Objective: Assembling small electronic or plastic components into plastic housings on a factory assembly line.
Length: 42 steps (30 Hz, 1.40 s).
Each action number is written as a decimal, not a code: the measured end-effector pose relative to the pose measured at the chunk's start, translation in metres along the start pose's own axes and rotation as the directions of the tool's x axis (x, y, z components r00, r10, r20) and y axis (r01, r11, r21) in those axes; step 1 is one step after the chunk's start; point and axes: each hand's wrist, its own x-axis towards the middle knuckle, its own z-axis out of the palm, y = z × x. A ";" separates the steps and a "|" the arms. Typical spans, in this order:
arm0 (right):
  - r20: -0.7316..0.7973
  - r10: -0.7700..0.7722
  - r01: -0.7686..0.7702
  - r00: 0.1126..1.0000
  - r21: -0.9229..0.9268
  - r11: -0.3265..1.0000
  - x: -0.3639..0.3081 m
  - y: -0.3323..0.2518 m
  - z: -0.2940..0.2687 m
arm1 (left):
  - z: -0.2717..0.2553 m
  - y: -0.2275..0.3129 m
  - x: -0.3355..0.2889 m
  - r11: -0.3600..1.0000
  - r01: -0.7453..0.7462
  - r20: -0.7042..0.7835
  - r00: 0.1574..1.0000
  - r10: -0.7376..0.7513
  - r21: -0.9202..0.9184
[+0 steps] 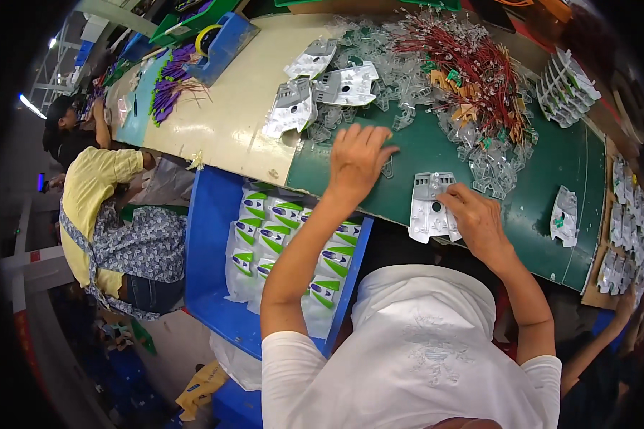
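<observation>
- I am sitting at a factory assembly bench (436, 154) with a green mat over it.
- Heaps of clear plastic parts (379, 57) and bundles of red wires (465, 57) are lying across it.
- Grey moulded panels (315, 89) are stacking up near a blue tape dispenser (222, 39).
- A blue bin (207, 250) of bagged goods is standing beside me.
- Other workers (107, 207) are sitting along what is probably the same line.

Blue tape dispenser (222, 44), blue bin (206, 236)

White short-sleeved shirt with pale embroidered motif on the front, bare forearms, no gloves
</observation>
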 end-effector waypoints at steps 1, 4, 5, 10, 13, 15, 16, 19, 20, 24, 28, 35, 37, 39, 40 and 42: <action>-0.005 0.002 -0.002 1.000 0.011 1.000 -0.001 0.000 0.001 | 0.001 0.005 -0.006 1.000 -0.004 0.002 1.000 0.004 -0.004; 0.003 -0.002 0.002 1.000 0.003 1.000 -0.002 0.001 0.000 | -0.006 0.025 -0.019 0.987 0.155 0.053 0.987 -0.153 -0.049; 0.006 0.002 -0.002 1.000 0.002 1.000 -0.002 0.003 0.000 | -0.008 0.028 -0.020 0.986 0.156 0.055 0.987 -0.153 -0.053; 0.010 -0.057 0.057 0.998 -0.001 0.998 0.001 0.009 -0.004 | -0.022 0.037 -0.029 0.958 0.096 0.170 0.984 -0.050 -0.271; 0.015 -0.094 0.094 0.995 -0.003 0.996 0.004 0.013 -0.002 | -0.014 0.050 -0.037 0.893 -0.055 0.104 0.988 0.113 -0.446; 0.013 -0.119 0.119 0.993 -0.001 0.993 0.003 0.014 -0.001 | -0.009 0.057 -0.036 0.894 -0.098 0.103 0.982 0.158 -0.437; -0.005 -0.133 0.133 0.991 -0.006 0.991 0.002 0.015 0.001 | -0.008 0.058 -0.034 0.906 -0.149 0.110 0.972 0.208 -0.397; -0.038 -0.131 0.131 0.991 0.006 0.991 0.003 0.017 0.001 | -0.001 0.063 -0.032 0.922 -0.208 0.141 0.954 0.266 -0.327; -0.054 -0.115 0.117 0.992 0.028 0.993 0.002 0.016 0.001 | 0.000 0.065 -0.032 0.931 -0.215 0.168 0.948 0.272 -0.296; -0.095 -0.041 0.050 0.995 0.105 0.993 0.002 0.020 0.005 | 0.002 0.072 -0.030 0.948 -0.200 0.215 0.943 0.255 -0.246; -0.114 0.069 -0.051 0.991 0.155 0.987 0.005 0.016 0.000 | 0.006 0.069 -0.037 0.945 -0.145 0.172 0.964 0.201 -0.293; -0.024 0.205 -0.195 0.978 0.215 0.957 -0.009 0.019 -0.011 | 0.012 0.077 -0.044 0.916 -0.018 0.089 0.994 0.059 -0.400; 0.009 0.186 -0.184 0.982 0.200 0.962 -0.015 0.021 -0.010 | 0.020 0.077 -0.048 0.880 0.059 0.061 0.998 -0.034 -0.472; 0.029 0.199 -0.201 0.980 0.179 0.963 -0.015 0.013 -0.016 | 0.020 0.076 -0.049 0.832 0.063 0.042 0.998 -0.048 -0.551; 0.052 0.210 -0.215 0.976 0.158 0.964 -0.016 0.011 -0.017 | 0.021 0.075 -0.048 0.831 0.065 0.045 0.998 -0.048 -0.552; 0.031 0.193 -0.195 0.981 0.140 0.971 -0.016 0.011 -0.017 | 0.016 0.074 -0.036 0.792 0.042 0.144 0.988 0.059 -0.610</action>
